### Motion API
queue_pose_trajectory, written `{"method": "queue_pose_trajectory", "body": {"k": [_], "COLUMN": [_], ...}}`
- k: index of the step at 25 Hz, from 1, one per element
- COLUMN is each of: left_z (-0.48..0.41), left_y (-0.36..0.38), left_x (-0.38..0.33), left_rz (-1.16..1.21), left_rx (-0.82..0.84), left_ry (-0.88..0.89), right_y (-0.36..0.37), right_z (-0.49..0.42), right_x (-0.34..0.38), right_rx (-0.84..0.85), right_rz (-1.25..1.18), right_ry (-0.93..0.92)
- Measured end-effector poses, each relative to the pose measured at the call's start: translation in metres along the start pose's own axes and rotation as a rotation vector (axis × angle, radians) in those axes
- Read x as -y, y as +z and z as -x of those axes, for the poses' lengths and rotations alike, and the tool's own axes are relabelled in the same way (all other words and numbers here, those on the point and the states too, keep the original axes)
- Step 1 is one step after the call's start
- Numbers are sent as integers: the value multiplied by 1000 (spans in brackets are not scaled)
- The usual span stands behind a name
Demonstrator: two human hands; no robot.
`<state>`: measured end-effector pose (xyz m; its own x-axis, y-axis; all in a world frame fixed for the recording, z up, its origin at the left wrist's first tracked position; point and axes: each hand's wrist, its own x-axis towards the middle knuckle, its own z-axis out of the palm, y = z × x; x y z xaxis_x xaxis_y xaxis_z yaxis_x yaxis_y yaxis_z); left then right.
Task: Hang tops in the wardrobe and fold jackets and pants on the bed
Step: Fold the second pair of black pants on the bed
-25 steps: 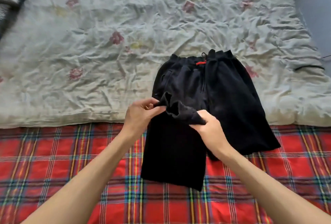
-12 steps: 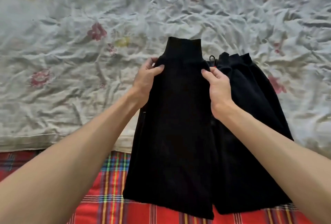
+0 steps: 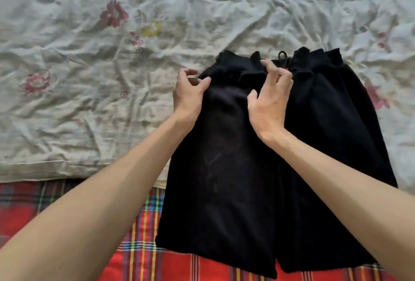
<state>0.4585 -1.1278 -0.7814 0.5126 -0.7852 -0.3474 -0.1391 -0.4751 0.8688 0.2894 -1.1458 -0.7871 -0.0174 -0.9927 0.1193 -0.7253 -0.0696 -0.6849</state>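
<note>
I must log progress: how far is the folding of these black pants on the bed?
Done: both legs of the black pants appear folded up to the waistband, on the bed. In hand: the left hand and right hand touch the waistband end, fingers bent. Left: probably another fold; no tops or jackets are visible.

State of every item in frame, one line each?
black pants: lying flat, one leg folded up to the waistband.
left hand: fingers curled at the pants' left edge, grip unclear.
right hand: fingers arched, tips on the pants near the waistband.
floral quilt: spread, wrinkled.
plaid blanket: spread flat under the pants' lower end.
</note>
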Motion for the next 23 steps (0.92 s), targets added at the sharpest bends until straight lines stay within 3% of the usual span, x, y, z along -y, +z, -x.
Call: {"method": "queue_pose_trajectory", "body": {"k": [2,4,6,9,12,15,17,18,23], "left_z": [40,93,149,215,233,225,222,220,211], "left_y": [-23,-55,-89,-129,-146,-143,-141,-141,-155], "left_x": [13,47,88,132,147,147,148,150,161], "left_rz": [-139,-202,-245,-361,-323,-362,-357,-354,-149], "left_rx": [-31,50,239,474,250,110,144,169,333], "left_ry": [25,-49,-191,-269,-257,-213,-254,-289,-416], "right_y": [8,21,38,55,58,51,52,56,85], "right_z": [13,18,15,10,9,8,13,16,16], "right_x": [6,12,7,-7,0,30,50,60,92], "right_rx": [34,246,460,576,643,503,389,422,549], "right_rz": [290,442,582,694,730,706,709,706,811], "right_ry": [-414,-616,-550,-475,-448,-492,-606,-594,-328]}}
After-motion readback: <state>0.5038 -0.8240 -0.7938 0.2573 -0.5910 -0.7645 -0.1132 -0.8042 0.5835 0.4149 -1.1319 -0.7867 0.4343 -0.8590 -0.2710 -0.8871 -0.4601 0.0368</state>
